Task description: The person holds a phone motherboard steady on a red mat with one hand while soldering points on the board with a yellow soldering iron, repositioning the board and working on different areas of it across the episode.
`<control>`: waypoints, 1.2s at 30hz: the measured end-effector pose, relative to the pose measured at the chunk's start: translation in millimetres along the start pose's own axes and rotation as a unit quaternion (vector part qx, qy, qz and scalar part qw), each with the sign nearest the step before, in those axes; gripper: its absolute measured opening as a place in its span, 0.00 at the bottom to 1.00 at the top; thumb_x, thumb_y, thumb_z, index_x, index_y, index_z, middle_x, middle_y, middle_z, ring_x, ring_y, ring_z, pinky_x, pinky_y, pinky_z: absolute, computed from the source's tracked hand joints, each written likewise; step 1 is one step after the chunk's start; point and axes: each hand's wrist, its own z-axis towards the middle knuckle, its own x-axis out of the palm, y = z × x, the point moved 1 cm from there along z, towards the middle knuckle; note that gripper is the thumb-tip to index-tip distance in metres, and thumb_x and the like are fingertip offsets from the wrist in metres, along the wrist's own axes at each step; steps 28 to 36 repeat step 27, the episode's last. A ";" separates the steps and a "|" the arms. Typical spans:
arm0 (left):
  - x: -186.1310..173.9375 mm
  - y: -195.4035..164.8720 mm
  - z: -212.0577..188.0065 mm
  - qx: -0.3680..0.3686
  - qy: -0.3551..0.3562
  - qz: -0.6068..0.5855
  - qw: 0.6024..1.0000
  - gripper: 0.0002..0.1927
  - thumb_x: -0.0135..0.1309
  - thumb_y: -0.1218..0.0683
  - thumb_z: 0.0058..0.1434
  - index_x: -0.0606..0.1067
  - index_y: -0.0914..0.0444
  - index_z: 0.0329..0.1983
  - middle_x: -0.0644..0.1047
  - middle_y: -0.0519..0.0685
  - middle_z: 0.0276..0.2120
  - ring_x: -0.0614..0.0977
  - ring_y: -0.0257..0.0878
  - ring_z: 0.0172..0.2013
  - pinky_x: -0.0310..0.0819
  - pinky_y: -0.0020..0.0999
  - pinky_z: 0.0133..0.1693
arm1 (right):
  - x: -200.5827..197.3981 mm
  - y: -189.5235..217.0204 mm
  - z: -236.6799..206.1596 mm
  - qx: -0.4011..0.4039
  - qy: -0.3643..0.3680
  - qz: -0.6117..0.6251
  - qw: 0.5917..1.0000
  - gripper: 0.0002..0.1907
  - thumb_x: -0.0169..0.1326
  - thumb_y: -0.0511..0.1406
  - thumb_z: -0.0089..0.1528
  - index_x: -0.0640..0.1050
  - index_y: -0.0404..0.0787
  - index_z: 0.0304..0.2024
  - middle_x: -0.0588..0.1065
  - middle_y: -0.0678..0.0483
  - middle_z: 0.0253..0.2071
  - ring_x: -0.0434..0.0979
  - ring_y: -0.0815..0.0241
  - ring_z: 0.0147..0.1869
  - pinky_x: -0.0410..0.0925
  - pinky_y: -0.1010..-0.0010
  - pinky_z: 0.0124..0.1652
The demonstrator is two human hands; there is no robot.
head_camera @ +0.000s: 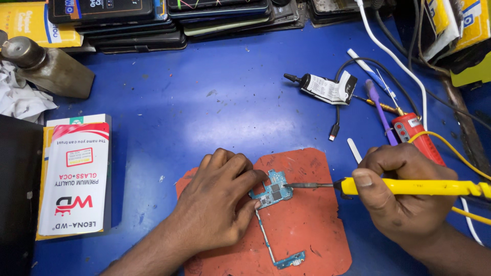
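A small blue-green circuit board (273, 191) lies on an orange-red work mat (307, 225). A thin flex strip runs from it down to a smaller board piece (290, 261). My left hand (220, 202) rests on the mat and pins the board's left edge with its fingertips. My right hand (404, 194) grips a yellow-handled soldering iron (409, 187) held level, its metal tip touching the board's right side.
The bench top (204, 97) is blue. A white and red box (74, 176) lies at the left, stacked phones (153, 20) at the back. A squeezed glue tube (327, 88), a purple tool (381, 112), a red tool (417, 134) and cables lie at the right.
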 end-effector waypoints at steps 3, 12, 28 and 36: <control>0.4 -0.3 0.7 0.002 0.000 0.001 1.000 0.17 0.62 0.56 0.50 0.80 0.59 0.45 0.73 0.47 0.39 0.72 0.46 0.46 0.66 0.44 0.46 | -0.1 2.1 0.3 -0.004 0.005 -0.003 1.000 0.10 0.56 0.34 0.66 0.70 0.37 0.33 0.72 0.57 0.21 0.71 0.70 0.25 0.65 0.80 0.24; -1.0 -0.4 -0.4 0.005 -0.006 0.007 1.000 0.18 0.62 0.56 0.49 0.79 0.59 0.45 0.73 0.47 0.39 0.72 0.46 0.46 0.66 0.44 0.47 | 1.8 5.0 2.7 -0.001 -0.001 0.010 1.000 0.10 0.55 0.34 0.66 0.70 0.38 0.33 0.71 0.58 0.22 0.72 0.72 0.23 0.65 0.80 0.24; 1.7 1.5 -0.5 0.009 -0.004 0.006 1.000 0.17 0.62 0.56 0.50 0.79 0.59 0.45 0.73 0.47 0.39 0.72 0.46 0.46 0.66 0.43 0.46 | 2.1 -1.7 -1.1 -0.006 -0.008 0.009 1.000 0.10 0.56 0.33 0.66 0.70 0.37 0.33 0.71 0.57 0.21 0.72 0.68 0.25 0.65 0.79 0.25; 1.7 1.5 -0.5 0.009 -0.004 0.006 1.000 0.17 0.62 0.56 0.50 0.79 0.59 0.45 0.73 0.47 0.39 0.72 0.46 0.46 0.66 0.43 0.46 | 2.1 -1.7 -1.1 -0.006 -0.008 0.009 1.000 0.10 0.56 0.33 0.66 0.70 0.37 0.33 0.71 0.57 0.21 0.72 0.68 0.25 0.65 0.79 0.25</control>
